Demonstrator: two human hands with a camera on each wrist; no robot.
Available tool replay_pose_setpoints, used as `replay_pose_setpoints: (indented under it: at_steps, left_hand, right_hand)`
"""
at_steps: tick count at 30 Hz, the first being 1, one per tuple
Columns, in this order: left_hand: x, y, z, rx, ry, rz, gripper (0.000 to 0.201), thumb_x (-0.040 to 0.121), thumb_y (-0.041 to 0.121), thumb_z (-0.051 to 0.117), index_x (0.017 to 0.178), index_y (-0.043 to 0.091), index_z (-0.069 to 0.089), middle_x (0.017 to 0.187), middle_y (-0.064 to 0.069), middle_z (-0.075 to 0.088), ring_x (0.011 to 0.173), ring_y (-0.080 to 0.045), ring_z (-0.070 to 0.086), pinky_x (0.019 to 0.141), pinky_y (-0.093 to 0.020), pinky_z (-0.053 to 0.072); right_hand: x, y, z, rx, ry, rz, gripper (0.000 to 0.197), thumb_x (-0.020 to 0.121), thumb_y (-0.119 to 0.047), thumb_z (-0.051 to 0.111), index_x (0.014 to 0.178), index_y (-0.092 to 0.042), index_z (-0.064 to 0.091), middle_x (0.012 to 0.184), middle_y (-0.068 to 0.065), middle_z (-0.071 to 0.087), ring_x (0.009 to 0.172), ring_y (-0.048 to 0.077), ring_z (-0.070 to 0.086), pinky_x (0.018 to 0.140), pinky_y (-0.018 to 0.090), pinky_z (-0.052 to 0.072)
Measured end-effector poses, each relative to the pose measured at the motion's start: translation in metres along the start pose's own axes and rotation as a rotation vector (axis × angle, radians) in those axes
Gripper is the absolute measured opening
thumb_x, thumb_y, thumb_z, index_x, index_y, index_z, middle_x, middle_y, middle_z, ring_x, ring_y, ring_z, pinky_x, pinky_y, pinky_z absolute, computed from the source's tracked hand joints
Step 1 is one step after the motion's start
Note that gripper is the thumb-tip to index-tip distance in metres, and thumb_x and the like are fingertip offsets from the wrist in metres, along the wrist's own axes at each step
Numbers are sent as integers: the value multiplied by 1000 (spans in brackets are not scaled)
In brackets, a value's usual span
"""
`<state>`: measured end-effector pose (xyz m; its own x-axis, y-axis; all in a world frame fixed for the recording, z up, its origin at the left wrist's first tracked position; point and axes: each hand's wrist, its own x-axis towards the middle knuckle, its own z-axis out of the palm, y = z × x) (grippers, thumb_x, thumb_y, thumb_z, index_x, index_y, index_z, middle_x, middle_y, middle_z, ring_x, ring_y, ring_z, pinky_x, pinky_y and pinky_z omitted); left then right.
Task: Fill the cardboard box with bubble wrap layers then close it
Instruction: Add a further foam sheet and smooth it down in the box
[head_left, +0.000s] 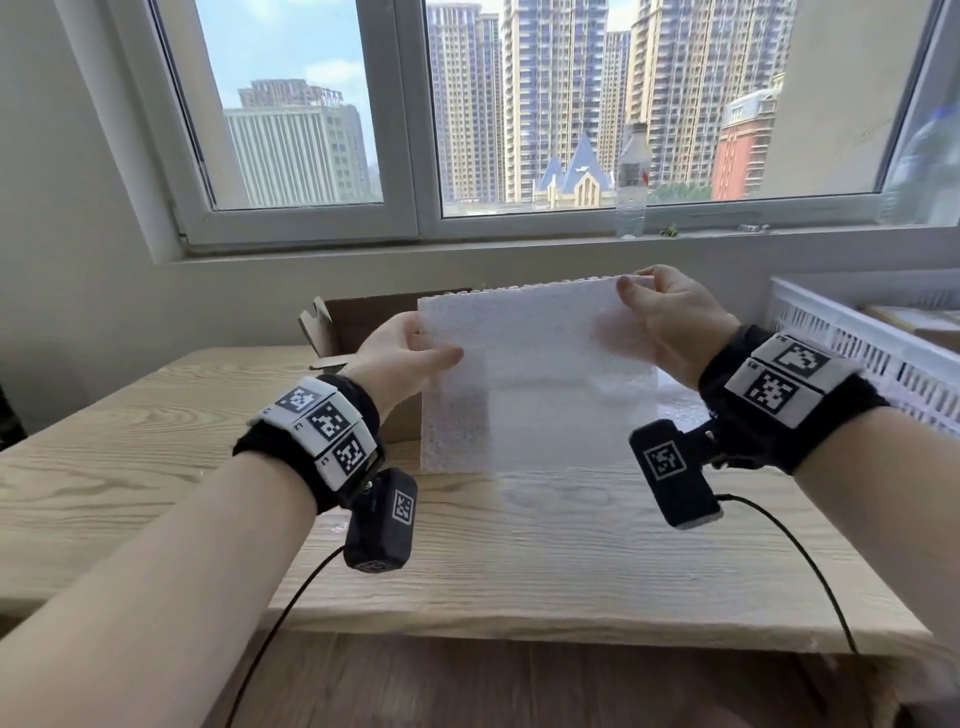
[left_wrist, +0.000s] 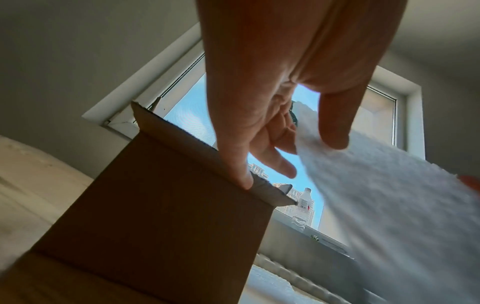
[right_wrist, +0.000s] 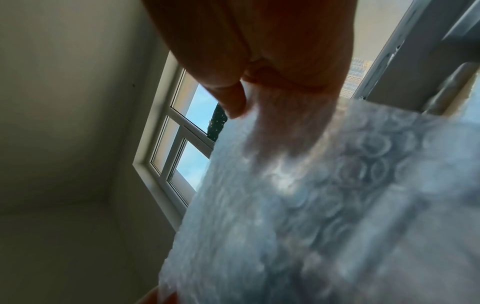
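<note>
A white, translucent bubble wrap sheet (head_left: 535, 374) hangs upright between both hands, above the table and in front of the box. My left hand (head_left: 405, 353) pinches its left edge with the thumb on the near face. My right hand (head_left: 670, 317) pinches the top right corner. The brown cardboard box (head_left: 358, 327) stands open behind the sheet, a flap raised at its left; most of it is hidden. In the left wrist view the box wall (left_wrist: 166, 216) rises under the left hand (left_wrist: 306, 144), whose thumb presses the sheet (left_wrist: 389, 216). The right wrist view shows the sheet (right_wrist: 324, 205) close up, the right hand (right_wrist: 249, 102) behind it.
A light wooden table (head_left: 519, 545) carries everything, its front edge near me. More bubble wrap (head_left: 680, 402) lies flat on it to the right. A white slatted crate (head_left: 872, 353) stands at the far right. A clear water bottle (head_left: 632, 179) is on the window sill.
</note>
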<state>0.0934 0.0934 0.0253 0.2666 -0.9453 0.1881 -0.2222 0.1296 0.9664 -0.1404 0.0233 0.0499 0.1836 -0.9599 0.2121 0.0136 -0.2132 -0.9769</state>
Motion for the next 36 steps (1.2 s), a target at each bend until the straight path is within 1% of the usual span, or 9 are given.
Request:
replay_pose_setpoints:
  at_steps: [6, 9, 12, 18, 21, 25, 31, 34, 36]
  left_hand:
    - [0, 0, -3, -58, 122, -12, 15, 90, 12, 60, 99, 22, 53, 115, -12, 60, 108, -32, 63, 94, -51, 51]
    - [1, -2, -10, -128, 89, -55, 69, 81, 14, 72, 138, 19, 33, 126, -17, 57, 109, -32, 62, 93, -52, 51]
    - [-3, -1, -15, -74, -35, -125, 105, 64, 15, 83, 140, 49, 18, 142, -20, 40, 118, -35, 55, 91, -55, 51]
    - [-12, 7, -16, -181, -181, -66, 58, 76, -13, 65, 120, 23, 58, 128, -17, 51, 95, -26, 64, 76, -35, 60]
    - [-13, 11, -21, -83, -204, -64, 55, 72, -11, 69, 118, 19, 64, 109, -13, 59, 92, -24, 64, 89, -38, 56]
    - [-12, 16, -21, 102, -87, 14, 49, 72, -9, 72, 108, 24, 66, 121, -15, 63, 108, -30, 62, 100, -43, 48]
    - [-6, 15, -25, 276, 95, 85, 26, 82, 11, 66, 105, 22, 64, 111, 0, 64, 107, -20, 61, 99, -37, 49]
    - [-6, 16, -30, 435, 204, 179, 17, 92, 23, 56, 105, 17, 65, 97, 7, 59, 100, -12, 55, 88, -26, 43]
    - [-6, 17, -36, 505, 239, 233, 19, 95, 27, 53, 105, 16, 63, 94, 6, 58, 95, -12, 53, 82, -25, 40]
  right_hand:
    - [-13, 2, 2, -33, -257, 194, 53, 83, 7, 61, 127, -14, 41, 108, 16, 64, 81, 25, 68, 71, 35, 60]
    - [-13, 6, 6, 26, -145, 160, 59, 81, 12, 62, 130, -11, 38, 109, 19, 61, 71, 23, 66, 61, 29, 60]
    - [-10, 7, 8, 118, -68, 129, 54, 81, 13, 61, 120, -18, 41, 103, 20, 59, 73, 26, 65, 63, 30, 61]
    - [-8, 9, 11, 17, -3, 10, 16, 86, 6, 59, 80, -8, 62, 90, 12, 63, 79, 18, 65, 72, 19, 58]
    - [-7, 7, 10, 3, -9, -26, 11, 84, 3, 63, 89, -7, 65, 98, 12, 64, 80, 15, 64, 80, 21, 56]
    - [-9, 2, 11, -210, -98, -74, 46, 72, 10, 71, 115, -4, 62, 108, 11, 64, 90, 18, 64, 88, 24, 51]
    - [-9, -6, 21, -529, 28, -244, 26, 78, -13, 74, 103, -9, 69, 92, -2, 63, 86, 9, 60, 80, 19, 48]
    - [0, -7, 26, -615, 73, -333, 33, 82, -30, 68, 105, -7, 66, 106, 0, 53, 100, 13, 53, 94, 28, 46]
    - [7, -8, 32, -554, 56, -337, 36, 85, -31, 65, 110, -5, 61, 95, -3, 53, 87, 11, 52, 82, 26, 47]
